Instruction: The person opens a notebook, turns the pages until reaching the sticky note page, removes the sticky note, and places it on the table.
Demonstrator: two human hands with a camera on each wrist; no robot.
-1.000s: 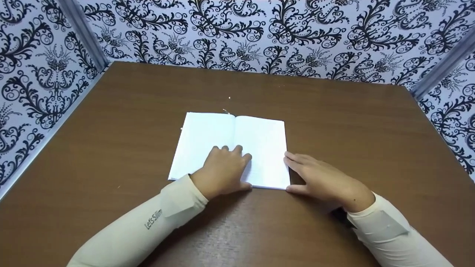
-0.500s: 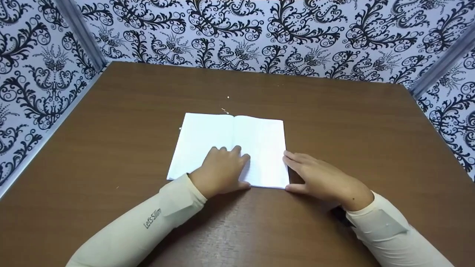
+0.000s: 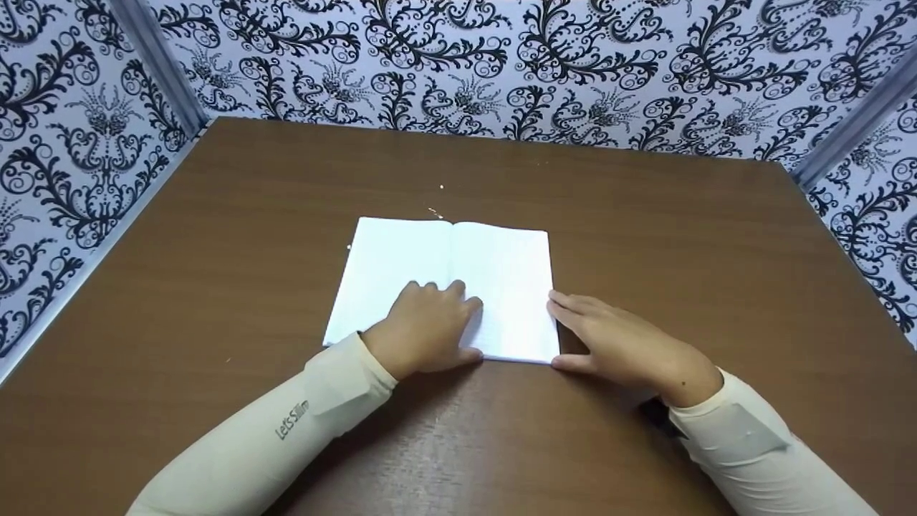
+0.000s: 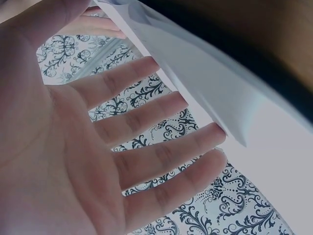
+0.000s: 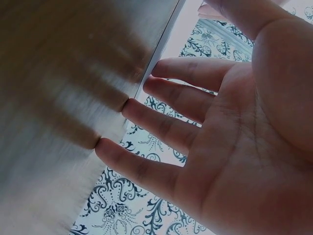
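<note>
An open notebook with blank-looking white pages lies flat on the brown table. My left hand rests over its lower middle, fingertips on the pages near the fold and thumb at the bottom edge. In the left wrist view the left fingers are spread and nearly straight, their tips touching the paper. At the notebook's right edge is my right hand, fingertips against the side and thumb at the lower right corner. The right wrist view shows the right fingers extended, some tips on the tabletop.
White crumbs lie just beyond the notebook's top edge, with another speck by its left side. Patterned black-and-white walls border the table at the back and sides. Light sleeves cover both forearms.
</note>
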